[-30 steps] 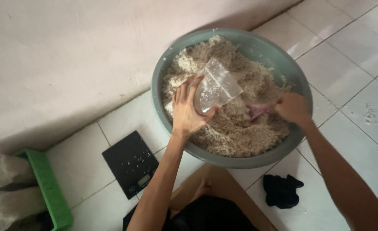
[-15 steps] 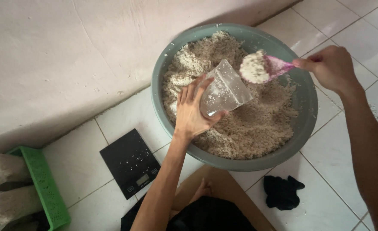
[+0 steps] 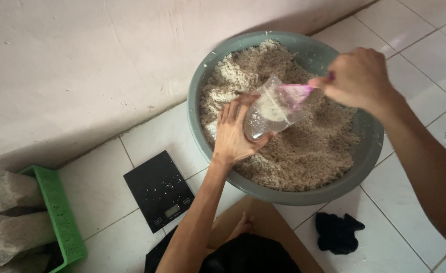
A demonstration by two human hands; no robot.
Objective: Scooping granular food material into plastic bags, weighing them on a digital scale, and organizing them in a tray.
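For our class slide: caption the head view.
Left hand holds a clear bag over a grey basin; right hand tips a pink scoop in.

Pink scoop (image 3: pixel 294 92) in clear bag (image 3: pixel 271 108) — over basin (image 3: pixel 369 151)

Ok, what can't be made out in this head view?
- Pink scoop: its handle is hidden in the right hand, its bowl veiled by the clear bag held in the left hand.
- Scale: display too small to read.
- Green basket: cut off by the left edge.
- Black cloth: shape unclear.
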